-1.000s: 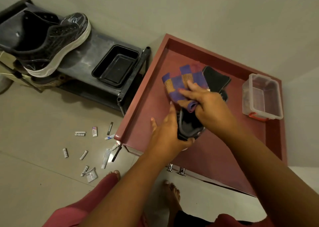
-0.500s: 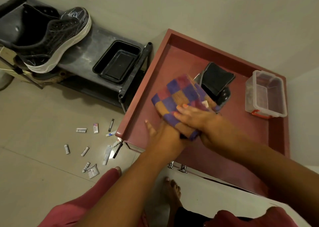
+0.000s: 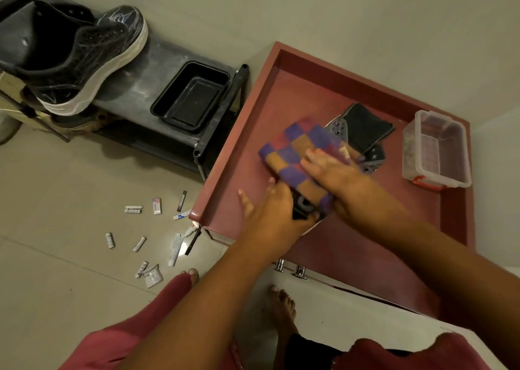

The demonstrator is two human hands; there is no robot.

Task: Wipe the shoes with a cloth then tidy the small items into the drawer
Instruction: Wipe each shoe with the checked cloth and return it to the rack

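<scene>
A black shoe [image 3: 363, 129] lies on the red cabinet top [image 3: 284, 102], mostly covered by a purple-and-orange checked cloth [image 3: 295, 155]. My right hand [image 3: 334, 169] presses flat on the cloth over the shoe. My left hand [image 3: 273, 209] grips the shoe's near end, where its white sole edge shows. A second black shoe [image 3: 81, 57] with a white sole stands on the dark rack at the upper left. Several small items [image 3: 138, 243], tubes and packets, lie scattered on the floor tiles left of the cabinet.
A clear plastic box [image 3: 436, 150] with a red clasp sits on the cabinet's right side. A black tray [image 3: 191, 96] rests on the shoe rack [image 3: 135, 79]. Drawer handles [image 3: 289, 268] show below the cabinet's front edge. My bare feet [image 3: 281, 305] stand on the floor.
My right hand has slid the cloth from the shoe's far part toward its near end and spread it flat. My left hand keeps its hold on the shoe.
</scene>
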